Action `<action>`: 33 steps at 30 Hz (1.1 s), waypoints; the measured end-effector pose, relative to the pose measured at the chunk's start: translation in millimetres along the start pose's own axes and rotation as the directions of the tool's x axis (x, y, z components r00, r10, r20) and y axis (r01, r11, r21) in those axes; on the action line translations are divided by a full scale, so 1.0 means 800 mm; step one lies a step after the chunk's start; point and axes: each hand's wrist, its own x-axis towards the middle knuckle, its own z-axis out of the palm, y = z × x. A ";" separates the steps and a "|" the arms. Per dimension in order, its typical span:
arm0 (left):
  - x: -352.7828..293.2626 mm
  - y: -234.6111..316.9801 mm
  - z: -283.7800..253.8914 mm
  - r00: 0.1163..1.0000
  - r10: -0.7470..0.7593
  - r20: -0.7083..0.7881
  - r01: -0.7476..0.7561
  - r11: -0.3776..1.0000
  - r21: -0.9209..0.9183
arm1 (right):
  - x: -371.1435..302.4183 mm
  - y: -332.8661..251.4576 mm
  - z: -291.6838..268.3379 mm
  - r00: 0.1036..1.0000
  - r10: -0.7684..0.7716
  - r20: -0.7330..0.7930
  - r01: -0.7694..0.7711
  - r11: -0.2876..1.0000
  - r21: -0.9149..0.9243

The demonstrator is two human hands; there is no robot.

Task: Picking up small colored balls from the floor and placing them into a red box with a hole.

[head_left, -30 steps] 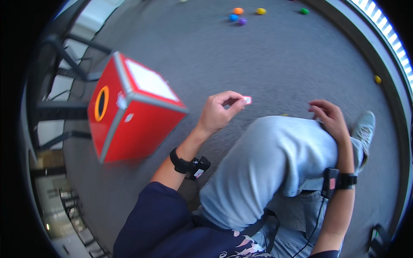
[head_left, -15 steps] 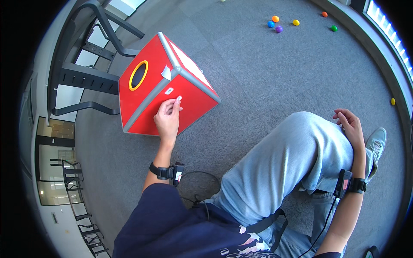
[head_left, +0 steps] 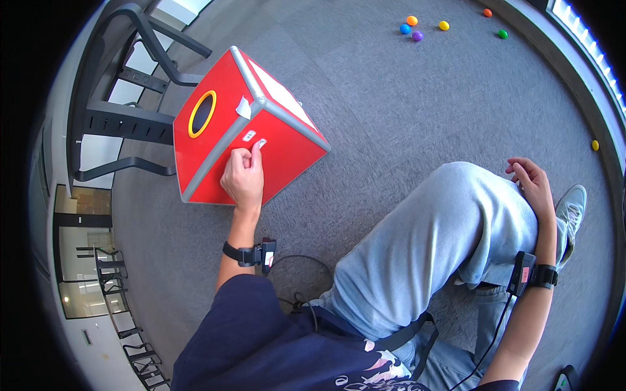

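A red box point(head_left: 225, 133) with grey edge strips stands tilted to my view on the floor at the left. Its left face has a round dark hole point(head_left: 202, 114) with a yellow rim. On the face toward me are a small white sticker point(head_left: 249, 135) and a second small sticker point(head_left: 263, 142). My left hand point(head_left: 243, 179) is closed, its fingers curled and its thumb tip against the second sticker, partly covering it. My right hand point(head_left: 533, 182) holds nothing; it hangs beside my raised knee, its fingers loosely bent and apart.
A curled white flap point(head_left: 244, 107) sticks out near the box's top corner. Dark metal furniture legs point(head_left: 130, 120) stand close behind the box. Several coloured balls lie far off, among them a purple ball point(head_left: 418, 36) and a green ball point(head_left: 503, 34). A thin cable point(head_left: 306, 257) loops near my left wrist.
My left thumb has slid slightly up on the second sticker, and the fingers have curled in more. The right hand stays by the knee. The whole view has shifted a little.
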 end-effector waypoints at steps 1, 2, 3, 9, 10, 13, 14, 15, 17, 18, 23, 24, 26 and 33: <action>0.003 0.002 -0.005 1.000 0.004 0.002 -0.004 1.000 0.000 | -0.001 -0.002 0.000 1.000 0.010 -0.007 -0.010 1.000 0.002; 0.009 0.004 -0.014 0.977 0.181 -0.117 -0.161 0.974 0.159 | -0.003 -0.004 -0.001 1.000 0.014 -0.009 -0.013 1.000 0.004; 0.015 0.008 -0.021 0.908 0.365 -0.207 -0.286 0.900 0.329 | -0.005 -0.009 -0.003 1.000 0.025 -0.014 -0.025 1.000 -0.013; 0.036 -0.011 -0.021 0.939 0.345 0.014 -0.324 0.866 0.381 | 0.004 0.010 0.006 1.000 0.012 0.021 -0.013 0.999 0.035; 0.034 -0.011 -0.014 0.953 0.302 0.007 -0.286 0.896 0.339 | 0.001 0.006 0.000 1.000 0.001 0.005 -0.001 1.000 0.023; 0.031 -0.003 -0.008 0.964 0.264 -0.023 -0.240 0.907 0.346 | -0.001 0.003 -0.003 1.000 -0.003 0.001 0.003 1.000 0.000; 0.032 -0.002 -0.006 0.970 0.242 -0.017 -0.221 0.911 0.349 | -0.001 0.002 -0.004 1.000 0.007 0.002 -0.007 1.000 0.009; 0.032 -0.003 -0.005 0.975 0.220 -0.011 -0.202 0.914 0.353 | 0.000 0.004 -0.003 1.000 0.015 0.005 -0.015 1.000 0.017; 0.034 -0.009 -0.007 0.970 0.240 0.025 -0.235 0.911 0.339 | 0.000 0.009 -0.002 1.000 0.019 0.005 -0.019 1.000 0.019; 0.037 -0.012 -0.008 0.964 0.261 0.053 -0.264 0.911 0.318 | 0.000 0.007 -0.003 1.000 0.026 -0.004 -0.026 1.000 0.015; 0.037 -0.011 -0.011 0.949 0.274 0.155 -0.307 0.913 0.268 | -0.007 0.002 -0.015 0.999 0.030 -0.024 -0.031 0.999 -0.015; 0.038 -0.014 -0.017 0.951 0.278 0.133 -0.306 0.903 0.303 | -0.001 0.007 -0.005 1.000 0.027 -0.012 -0.027 1.000 0.006; 0.038 -0.022 -0.028 0.951 0.287 0.119 -0.311 0.880 0.358 | 0.011 0.018 0.017 1.000 -0.014 0.019 0.012 0.998 0.063; 0.036 -0.019 -0.015 0.964 0.263 0.027 -0.254 0.891 0.375 | 0.000 0.010 0.009 0.999 0.021 -0.024 -0.020 1.000 0.016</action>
